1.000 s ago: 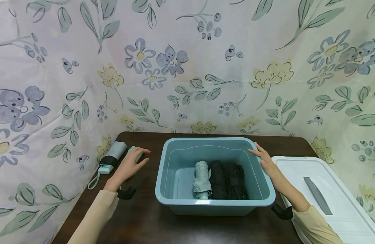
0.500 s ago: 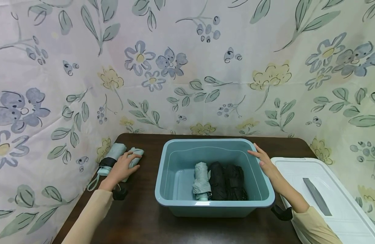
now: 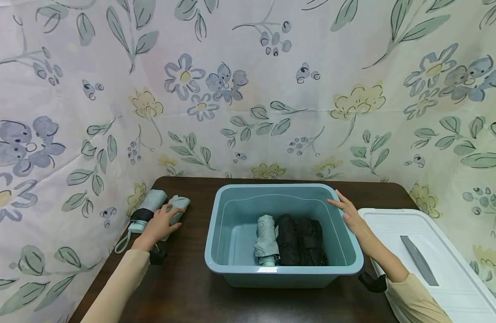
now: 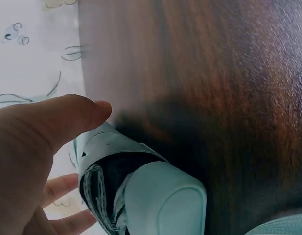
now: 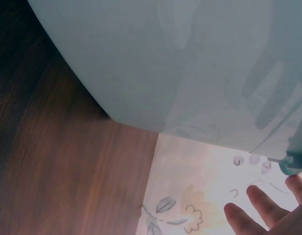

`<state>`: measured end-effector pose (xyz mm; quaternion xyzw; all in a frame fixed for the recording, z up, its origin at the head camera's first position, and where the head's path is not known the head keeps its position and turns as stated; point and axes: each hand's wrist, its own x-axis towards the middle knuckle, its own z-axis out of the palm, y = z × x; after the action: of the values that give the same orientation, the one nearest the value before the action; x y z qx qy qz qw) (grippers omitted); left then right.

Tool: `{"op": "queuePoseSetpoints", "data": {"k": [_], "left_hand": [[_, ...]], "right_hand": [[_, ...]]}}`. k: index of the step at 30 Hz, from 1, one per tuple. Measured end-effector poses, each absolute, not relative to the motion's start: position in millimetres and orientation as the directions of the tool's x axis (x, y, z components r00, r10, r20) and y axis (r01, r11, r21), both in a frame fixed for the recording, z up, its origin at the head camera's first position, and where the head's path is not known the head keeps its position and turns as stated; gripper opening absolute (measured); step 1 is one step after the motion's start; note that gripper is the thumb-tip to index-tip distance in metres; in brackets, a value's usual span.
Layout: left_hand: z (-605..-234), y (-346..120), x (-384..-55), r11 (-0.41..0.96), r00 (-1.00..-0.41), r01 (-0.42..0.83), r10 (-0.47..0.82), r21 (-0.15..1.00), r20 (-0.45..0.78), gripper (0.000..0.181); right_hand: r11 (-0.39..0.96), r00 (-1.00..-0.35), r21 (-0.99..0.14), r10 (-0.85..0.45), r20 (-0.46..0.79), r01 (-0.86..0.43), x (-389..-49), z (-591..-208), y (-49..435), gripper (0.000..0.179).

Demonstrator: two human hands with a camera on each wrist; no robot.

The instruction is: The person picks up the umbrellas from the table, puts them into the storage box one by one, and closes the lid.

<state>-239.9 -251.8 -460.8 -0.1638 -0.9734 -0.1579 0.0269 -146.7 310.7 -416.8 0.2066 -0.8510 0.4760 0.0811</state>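
Observation:
On the left of the table, my left hand grips a short folded pale-green umbrella, thumb on one side and fingers on the other. In the left wrist view the handle end of that umbrella faces the camera, beside the thumb. Just left of it lies another folded umbrella with a dark band and a wrist loop. My right hand rests with extended fingers on the right rim of a blue-green plastic tub. Inside the tub lie a pale folded umbrella and two black bundled ones.
A white lid with a grey strip lies right of the tub, partly under my right forearm. Floral cloth hangs behind the dark wooden table and along both sides.
My left hand has moved left and down onto the smaller umbrella, and its fingers have closed in around it. The right hand has stayed on the tub's rim.

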Motion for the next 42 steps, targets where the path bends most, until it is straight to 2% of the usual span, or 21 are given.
{"op": "queuePoseSetpoints", "data": {"k": [14, 21, 32, 42], "left_hand": [[-469, -246, -256, 0.933, -0.952, 0.303, 0.285, 0.194, 0.116, 0.040], [-462, -238, -266, 0.950, -0.960, 0.281, 0.279, 0.135, 0.029, 0.043], [-452, -230, -278, 0.970, -0.963, 0.195, 0.217, 0.146, -0.158, 0.047], [-439, -228, -288, 0.971, -0.954, 0.204, 0.226, 0.126, -0.197, 0.042]], "right_hand": [[0.458, -0.903, -0.781, -0.271, 0.333, -0.425, -147, -416, 311, 0.045], [0.451, -0.904, -0.785, -0.265, 0.335, -0.424, -146, -415, 310, 0.045], [0.447, -0.905, -0.789, -0.262, 0.335, -0.421, -147, -416, 310, 0.046], [0.447, -0.910, -0.795, -0.256, 0.326, -0.410, -148, -415, 310, 0.046]]}}
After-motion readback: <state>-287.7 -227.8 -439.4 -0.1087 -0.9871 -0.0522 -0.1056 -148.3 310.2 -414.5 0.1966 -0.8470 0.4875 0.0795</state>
